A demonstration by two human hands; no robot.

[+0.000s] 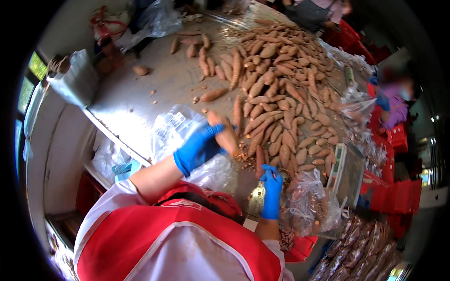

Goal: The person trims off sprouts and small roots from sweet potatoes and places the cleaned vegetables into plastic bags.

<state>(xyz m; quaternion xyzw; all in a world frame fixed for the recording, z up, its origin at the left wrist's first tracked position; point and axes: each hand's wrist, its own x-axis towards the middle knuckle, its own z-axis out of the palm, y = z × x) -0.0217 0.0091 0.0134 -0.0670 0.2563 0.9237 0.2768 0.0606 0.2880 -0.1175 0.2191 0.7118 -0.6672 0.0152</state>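
My left hand, in a blue glove, grips a large sweet potato above the metal table; both are slightly blurred. A crumpled clear plastic bag lies beneath and beside that hand. My right hand, also gloved in blue, is at the near edge of a big heap of sweet potatoes. Its fingers are curled beside a reddish sweet potato; whether they hold something small is unclear. Between the hands lie small cut bits of sweet potato.
Right of my right hand sits a clear bag of sweet potatoes, near a digital scale. Red crates line the right side. Packed bags lie lower right. A co-worker in purple and another person stand across the table.
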